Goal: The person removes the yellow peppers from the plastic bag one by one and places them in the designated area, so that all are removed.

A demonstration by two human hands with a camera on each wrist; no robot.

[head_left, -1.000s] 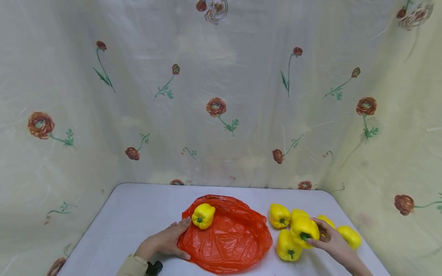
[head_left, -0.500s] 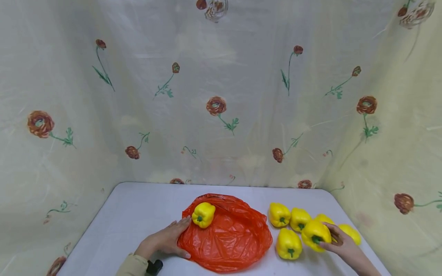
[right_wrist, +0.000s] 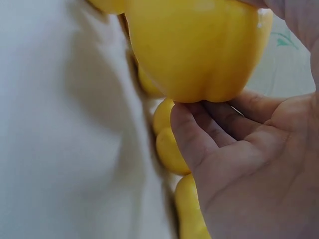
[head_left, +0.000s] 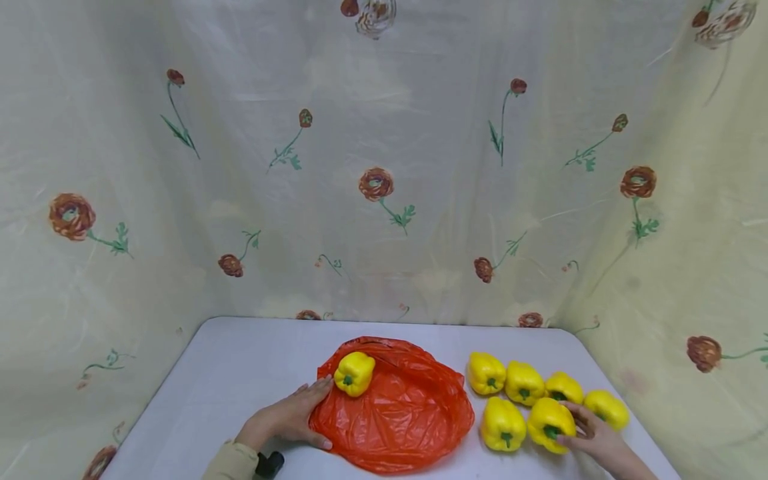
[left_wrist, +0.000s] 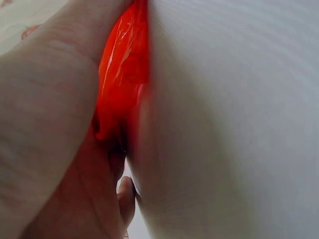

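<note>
My right hand (head_left: 600, 441) holds a yellow bell pepper (head_left: 549, 420) by its right side, thumb near the green stem. In the right wrist view the thumb and fingers press on this pepper (right_wrist: 194, 47). My left hand (head_left: 291, 417) lies with extended fingers along the left edge of a red plastic bag (head_left: 399, 427). The bag's edge (left_wrist: 127, 64) shows beside the left hand (left_wrist: 50, 114) in the left wrist view, where the fingertips are partly hidden. One yellow pepper (head_left: 354, 373) sits on the bag at its back left.
Several more yellow peppers stand on the white table (head_left: 252, 360) right of the bag: a front one (head_left: 503, 425), a back-left one (head_left: 486, 373) and a far-right one (head_left: 607, 408) among them. A flowered curtain (head_left: 384, 267) encloses the table's back and sides.
My right hand has carried its pepper right and down, from over the other peppers to the front row beside another pepper. The left hand and the bag have stayed in place.
</note>
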